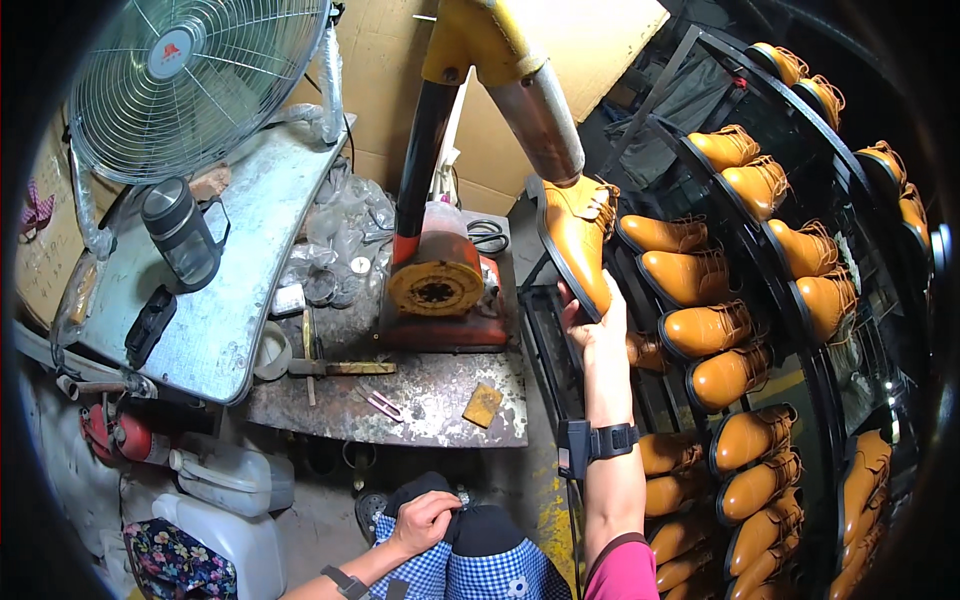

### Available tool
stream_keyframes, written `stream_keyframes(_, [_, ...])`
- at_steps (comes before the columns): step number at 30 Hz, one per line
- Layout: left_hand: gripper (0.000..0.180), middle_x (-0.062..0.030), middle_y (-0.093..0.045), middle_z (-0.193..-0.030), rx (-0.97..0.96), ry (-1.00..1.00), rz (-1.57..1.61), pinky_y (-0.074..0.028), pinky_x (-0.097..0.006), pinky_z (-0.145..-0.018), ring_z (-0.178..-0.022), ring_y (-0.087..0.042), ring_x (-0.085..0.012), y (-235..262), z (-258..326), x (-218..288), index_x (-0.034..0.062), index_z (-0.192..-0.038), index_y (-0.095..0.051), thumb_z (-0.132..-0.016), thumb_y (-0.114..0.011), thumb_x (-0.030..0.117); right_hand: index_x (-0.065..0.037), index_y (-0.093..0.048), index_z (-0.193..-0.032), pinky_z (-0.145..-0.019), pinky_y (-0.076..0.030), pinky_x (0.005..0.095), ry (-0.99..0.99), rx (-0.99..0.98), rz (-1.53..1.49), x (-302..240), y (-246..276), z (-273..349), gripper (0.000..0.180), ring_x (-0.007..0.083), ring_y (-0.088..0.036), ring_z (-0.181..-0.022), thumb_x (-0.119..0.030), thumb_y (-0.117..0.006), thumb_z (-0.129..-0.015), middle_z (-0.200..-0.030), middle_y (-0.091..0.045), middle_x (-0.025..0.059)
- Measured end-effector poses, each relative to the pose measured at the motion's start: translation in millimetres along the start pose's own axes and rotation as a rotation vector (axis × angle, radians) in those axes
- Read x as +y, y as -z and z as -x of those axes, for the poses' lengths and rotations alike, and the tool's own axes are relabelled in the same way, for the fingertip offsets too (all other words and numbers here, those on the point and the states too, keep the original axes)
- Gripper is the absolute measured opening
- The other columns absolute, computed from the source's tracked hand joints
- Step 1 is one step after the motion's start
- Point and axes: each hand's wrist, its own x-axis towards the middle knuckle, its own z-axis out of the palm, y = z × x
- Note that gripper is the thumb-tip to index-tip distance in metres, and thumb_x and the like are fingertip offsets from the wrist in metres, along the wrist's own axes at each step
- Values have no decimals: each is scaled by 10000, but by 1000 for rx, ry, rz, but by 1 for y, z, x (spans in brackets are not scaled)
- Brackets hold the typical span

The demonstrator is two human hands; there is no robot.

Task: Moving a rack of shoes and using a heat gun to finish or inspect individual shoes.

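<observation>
The right hand (598, 315) is raised at the end of an outstretched arm, its thumb and fingers wrapped about the toe end of a tan lace-up shoe (575, 235); the grasp is firm enough to hold the shoe up, toe toward the person and dark sole turned to the left; the shoe's far end lies beneath the mouth of a metal pipe (540, 125), though whether the two touch cannot be told; close by on the right stands a black rack (640, 385) bearing rows of similar shoes (705, 330); the left hand (425, 520) rests on the lap against dark cloth and a blue checked apron (495, 572), its fingers loosely curled inward; its palm is hidden, so how far it is closed, or on what, cannot be told.
</observation>
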Motion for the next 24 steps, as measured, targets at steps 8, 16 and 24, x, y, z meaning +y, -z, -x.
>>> stream_keyframes(8, [184, -122, -665, -832, 15, -7, -11, -533, -318, -671, -757, -660, -256, 0, 2, 1, 13, -814, -665, -691, -552, -65, -26, -628, -1034, -440, -527, 264, -39, -77, -25, 5, -10, 8, 409, 288, -665, -729, -373, -610, -818, -914, -661, 175])
stream_keyframes(16, [144, -124, -662, -834, 30, -22, -8, -534, -321, -673, -757, -655, -271, 2, 3, 2, 14, -806, -656, -715, -566, -51, -111, -619, -1035, -356, -428, 259, -5, -13, 113, 22, 85, 69, 436, 240, -634, -620, -487, -466, -878, -879, -669, 122])
stream_keyframes(24, [140, -126, -659, -837, 32, -41, -14, -532, -326, -681, -766, -654, -274, -3, 8, 3, 8, -799, -651, -717, -553, -49, 36, -433, -1299, -955, -439, 357, 546, -58, 417, 54, 158, 193, 516, 249, -550, -1104, -238, -549, -878, -1236, -538, 163])
